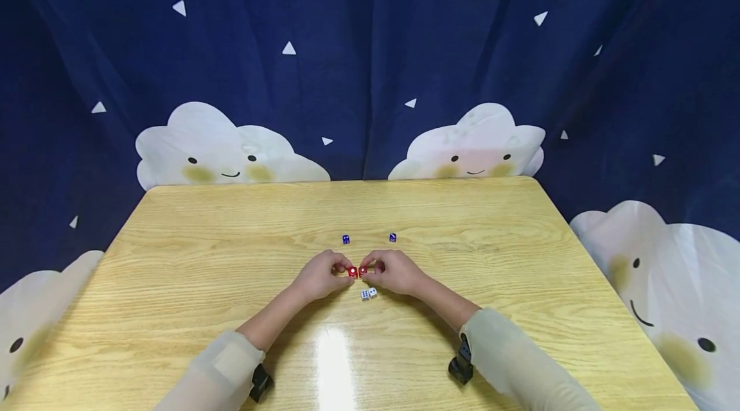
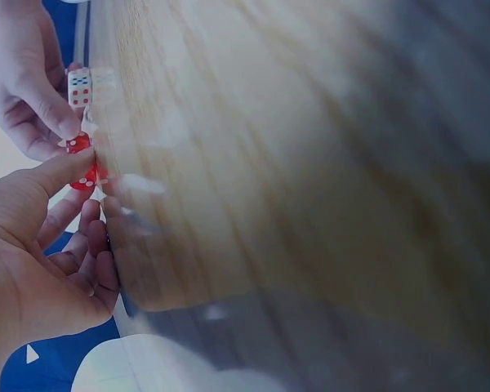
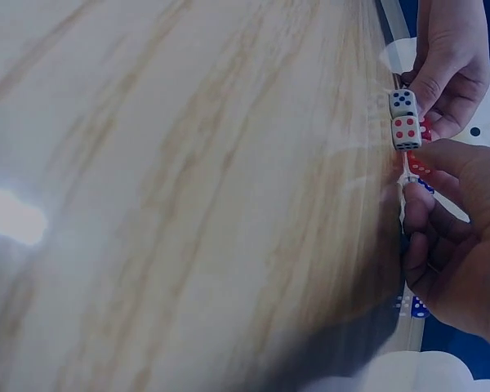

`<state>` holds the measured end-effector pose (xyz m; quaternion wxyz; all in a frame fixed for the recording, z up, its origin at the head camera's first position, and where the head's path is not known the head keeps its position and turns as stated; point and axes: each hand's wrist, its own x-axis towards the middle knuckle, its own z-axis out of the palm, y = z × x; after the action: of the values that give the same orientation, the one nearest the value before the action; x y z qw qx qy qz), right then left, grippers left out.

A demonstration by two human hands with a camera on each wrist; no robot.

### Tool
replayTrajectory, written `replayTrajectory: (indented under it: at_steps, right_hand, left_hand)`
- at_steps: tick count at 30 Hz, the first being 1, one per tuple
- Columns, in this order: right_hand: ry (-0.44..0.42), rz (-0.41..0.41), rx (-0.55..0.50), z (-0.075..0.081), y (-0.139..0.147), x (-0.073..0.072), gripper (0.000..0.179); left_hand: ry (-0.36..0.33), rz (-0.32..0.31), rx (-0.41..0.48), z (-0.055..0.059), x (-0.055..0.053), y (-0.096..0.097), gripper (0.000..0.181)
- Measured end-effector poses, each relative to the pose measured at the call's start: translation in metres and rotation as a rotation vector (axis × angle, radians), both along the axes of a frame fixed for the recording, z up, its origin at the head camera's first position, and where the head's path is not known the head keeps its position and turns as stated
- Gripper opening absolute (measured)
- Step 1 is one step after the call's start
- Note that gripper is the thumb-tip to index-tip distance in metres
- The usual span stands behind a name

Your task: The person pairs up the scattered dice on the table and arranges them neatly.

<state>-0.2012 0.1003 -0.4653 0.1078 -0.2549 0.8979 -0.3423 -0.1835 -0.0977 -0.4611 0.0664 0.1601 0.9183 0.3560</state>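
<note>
Two red dice lie close together at the middle of the table. My left hand point(image 1: 322, 275) pinches the left red die point(image 1: 352, 272) between thumb and fingers. From the other side, my right hand point(image 1: 396, 271) holds the right red die point(image 1: 362, 271) in the same kind of grip. Just nearer to me, a white die point(image 1: 365, 295) showing six pips sits beside another white die point(image 1: 372, 293). Both white dice also show in the right wrist view, the front one point(image 3: 406, 132) with red pips on one face. Fingers partly cover the red dice in both wrist views.
Beyond the hands, a blue die point(image 1: 345, 239) stands to the left and a second blue die point(image 1: 392, 237) to the right, spaced apart. The wooden table point(image 1: 231, 225) has its far edge against a dark blue curtain point(image 1: 358, 45) with cloud prints.
</note>
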Motion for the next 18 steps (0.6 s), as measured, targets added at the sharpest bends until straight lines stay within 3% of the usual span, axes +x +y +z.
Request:
replayTrajectory:
  at_steps: [8, 18]
  right_hand:
    - [0.002, -0.001, 0.018, 0.0017, -0.0012, -0.0003, 0.017]
    - [0.054, 0.036, -0.032, 0.0001, 0.0013, 0.0, 0.018]
  left_hand:
    - [-0.005, 0.003, 0.0, -0.001, -0.0006, 0.0006, 0.014]
    - [0.008, 0.0, -0.01, -0.0005, -0.0004, 0.0012, 0.014]
